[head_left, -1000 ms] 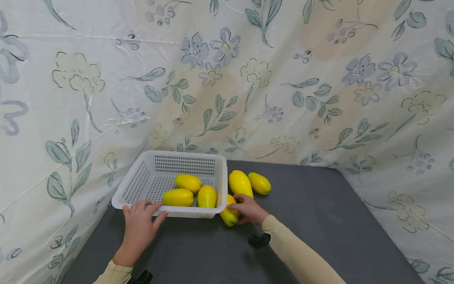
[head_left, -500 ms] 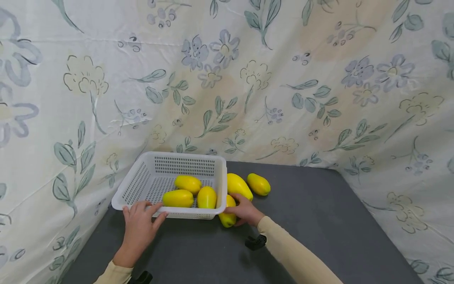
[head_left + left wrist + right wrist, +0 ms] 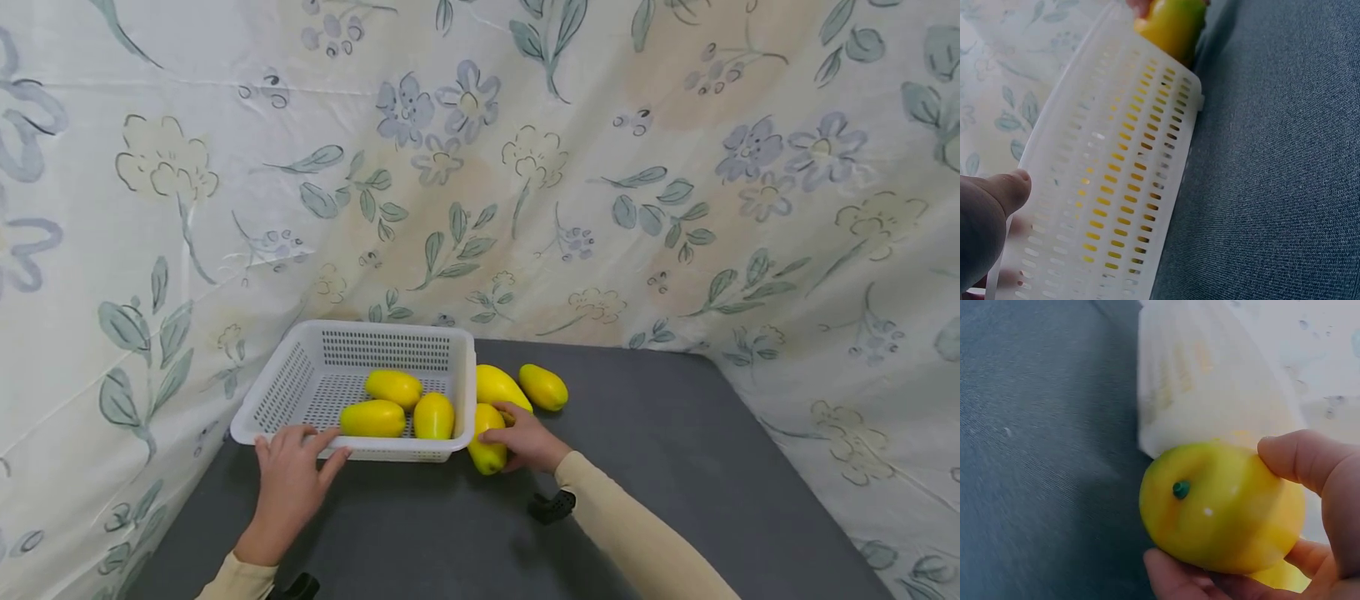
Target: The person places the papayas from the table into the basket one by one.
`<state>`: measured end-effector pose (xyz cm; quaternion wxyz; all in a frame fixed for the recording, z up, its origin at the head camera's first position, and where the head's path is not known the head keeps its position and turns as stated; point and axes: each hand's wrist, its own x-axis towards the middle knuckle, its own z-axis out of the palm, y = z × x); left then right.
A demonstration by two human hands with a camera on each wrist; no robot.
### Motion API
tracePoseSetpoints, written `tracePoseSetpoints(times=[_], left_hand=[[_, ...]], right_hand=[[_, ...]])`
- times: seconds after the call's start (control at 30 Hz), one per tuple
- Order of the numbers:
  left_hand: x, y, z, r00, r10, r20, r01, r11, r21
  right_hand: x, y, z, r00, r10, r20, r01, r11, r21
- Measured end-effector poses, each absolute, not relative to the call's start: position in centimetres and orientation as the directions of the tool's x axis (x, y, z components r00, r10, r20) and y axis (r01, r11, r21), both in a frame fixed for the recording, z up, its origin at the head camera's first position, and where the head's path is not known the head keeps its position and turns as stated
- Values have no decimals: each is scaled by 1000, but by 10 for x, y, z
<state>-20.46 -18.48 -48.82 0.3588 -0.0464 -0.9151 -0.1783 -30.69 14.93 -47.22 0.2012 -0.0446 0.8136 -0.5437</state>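
Observation:
My left hand [image 3: 288, 483] grips the near rim of a white perforated plastic basket [image 3: 352, 333]. In the left wrist view its thumb [image 3: 1013, 187] lies outside the wall, and fingertips show blurred through the holes. My right hand [image 3: 531, 440] holds a yellow mango [image 3: 487, 450] beside the basket's near right corner. The right wrist view shows that mango's green stem [image 3: 1180, 489] end, with the thumb [image 3: 1291, 453] on one side and fingers curled on the other. Three more mangoes [image 3: 372, 419] lie inside the basket, toward its right half.
A larger yellow mango [image 3: 501, 386] rests against the basket's right side, partly behind my right hand. Another mango [image 3: 543, 387] lies just right of it. All stand on a dark grey tabletop [image 3: 660, 467], with a floral cloth [image 3: 570, 208] hanging behind and at both sides.
The held mango shifted left toward the basket, then back right, and now shows more fully past the rim. The larger mango beside it tipped to the left. My left hand stays on the rim.

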Motion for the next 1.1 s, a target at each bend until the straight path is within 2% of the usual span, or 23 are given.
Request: tracePoseSetpoints(times=[0.23, 0.6, 1.1], left_hand=[[-205, -187, -488, -745, -51, 665, 218, 924, 315], [-203, -185, -488, -753, -62, 655, 213, 919, 332], [-203, -185, -487, -756, -60, 652, 212, 920, 330]], right_hand=[[-310, 187, -444, -923, -262, -283, 191, 328, -925], [-314, 246, -414, -947, -197, -256, 188, 308, -933], [-311, 286, -417, -951, -131, -280, 236, 281, -930]])
